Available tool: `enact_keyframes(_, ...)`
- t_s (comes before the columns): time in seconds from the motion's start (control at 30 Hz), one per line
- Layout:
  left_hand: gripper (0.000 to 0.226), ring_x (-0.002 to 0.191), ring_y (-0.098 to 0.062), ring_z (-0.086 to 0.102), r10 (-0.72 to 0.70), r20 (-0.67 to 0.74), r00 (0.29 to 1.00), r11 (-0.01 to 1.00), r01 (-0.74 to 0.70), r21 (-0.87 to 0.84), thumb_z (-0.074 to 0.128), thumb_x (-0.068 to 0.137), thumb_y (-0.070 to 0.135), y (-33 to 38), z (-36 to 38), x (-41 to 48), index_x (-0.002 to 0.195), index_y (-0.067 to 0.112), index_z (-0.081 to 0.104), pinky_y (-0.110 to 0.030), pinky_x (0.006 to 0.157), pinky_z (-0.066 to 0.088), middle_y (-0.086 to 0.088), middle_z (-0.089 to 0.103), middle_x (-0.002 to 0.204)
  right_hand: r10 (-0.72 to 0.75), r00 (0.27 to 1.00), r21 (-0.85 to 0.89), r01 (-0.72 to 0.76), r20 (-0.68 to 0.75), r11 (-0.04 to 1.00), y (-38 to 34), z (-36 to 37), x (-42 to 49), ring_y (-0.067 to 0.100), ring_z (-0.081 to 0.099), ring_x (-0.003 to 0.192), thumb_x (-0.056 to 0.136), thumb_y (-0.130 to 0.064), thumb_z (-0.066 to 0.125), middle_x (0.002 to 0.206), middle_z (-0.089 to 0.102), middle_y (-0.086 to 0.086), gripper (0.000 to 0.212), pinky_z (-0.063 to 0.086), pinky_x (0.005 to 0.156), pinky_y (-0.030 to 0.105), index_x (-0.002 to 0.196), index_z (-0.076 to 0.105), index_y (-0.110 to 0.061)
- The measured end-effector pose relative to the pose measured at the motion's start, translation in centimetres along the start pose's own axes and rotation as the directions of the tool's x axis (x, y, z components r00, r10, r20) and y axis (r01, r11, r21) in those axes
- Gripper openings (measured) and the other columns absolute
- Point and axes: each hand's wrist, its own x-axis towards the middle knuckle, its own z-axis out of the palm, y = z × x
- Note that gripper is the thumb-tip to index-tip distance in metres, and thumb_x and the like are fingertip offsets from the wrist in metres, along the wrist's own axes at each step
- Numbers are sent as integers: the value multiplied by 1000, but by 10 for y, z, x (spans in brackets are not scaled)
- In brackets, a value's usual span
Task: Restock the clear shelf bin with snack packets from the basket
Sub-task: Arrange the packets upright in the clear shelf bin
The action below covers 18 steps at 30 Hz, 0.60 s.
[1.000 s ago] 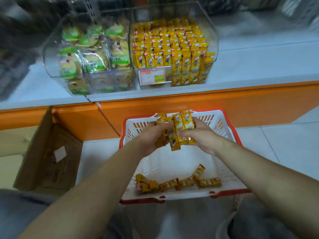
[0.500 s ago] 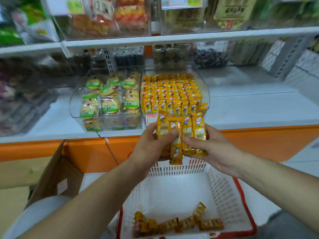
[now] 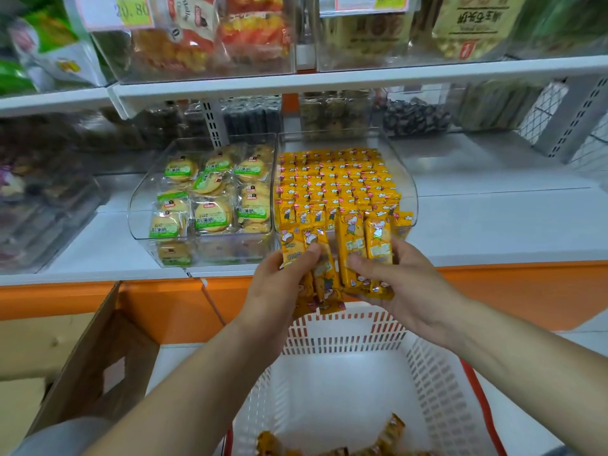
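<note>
Left grip (image 3: pixel 279 284): bare hand, bare wrist.
Right grip (image 3: pixel 406 284): bare hand, bare wrist.
Forearms (image 3: pixel 184 383): both bare along their visible length.
Clothing (image 3: pixel 62 434): grey fabric, near left corner; sleeve or trouser leg unclear.

Noted the snack packets (image 3: pixel 351 245) I held: yellow-orange, printed with a cartoon figure and white cloud-like patches. The rows (image 3: pixel 332 182) in the clear bin (image 3: pixel 409 189) showed the same yellow-orange, with small red marks near their tops. The biscuit packs (image 3: pixel 210 215) alongside had transparent wrap, green-and-white labels and golden-brown rounds. The basket (image 3: pixel 345 334) was white with slotted walls and a red rim. The shelf (image 3: pixel 493 218) was white, its front panel (image 3: pixel 526 291) orange; the cardboard box (image 3: pixel 98 366) was plain brown.
</note>
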Motion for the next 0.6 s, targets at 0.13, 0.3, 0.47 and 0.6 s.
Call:
enact_keyframes(0.13, 46, 93, -34, 78, 34, -18, 999, 998, -34, 45, 75, 89, 41, -2, 1, 3, 130, 24, 61, -57, 94, 58, -8, 79, 108, 36, 999, 25, -36, 9, 999, -1, 0, 3, 29, 70, 106, 76, -4, 75, 115, 73, 9, 58, 59, 85, 45, 130, 59, -18)
enact_keyframes(0.3, 42, 91, -34, 78, 65, -18, 998, 995, -63, 75, 77, 87, 40, -1, 1, 4, 124, 23, 65, -59, 91, 59, -9, 79, 105, 25, 999, 28, -26, 46, 999, -2, 0, 0, 27, 71, 107, 83, 1, 69, 116, 73, 10, 51, 58, 85, 41, 129, 58, -17)
enact_keyframes(0.47, 29, 82, -37, 78, 96, -124, 988, 995, -93, 32, 78, 88, 37, 1, 0, 3, 113, 26, 67, -58, 76, 63, -8, 80, 100, -4, 996, 52, -1, 93, 999, 0, 2, -3, 28, 68, 112, 73, -9, 74, 120, 72, 8, 61, 55, 93, 47, 131, 56, -17)
enact_keyframes(0.6, 22, 81, -33, 79, 79, -169, 982, 997, -73, 41, 74, 91, 40, 1, 1, 1, 109, 28, 70, -51, 74, 63, -6, 81, 96, -8, 993, 37, 3, 120, 999, 2, 5, -3, 29, 69, 110, 75, -10, 73, 120, 71, 9, 60, 56, 93, 49, 132, 55, -15)
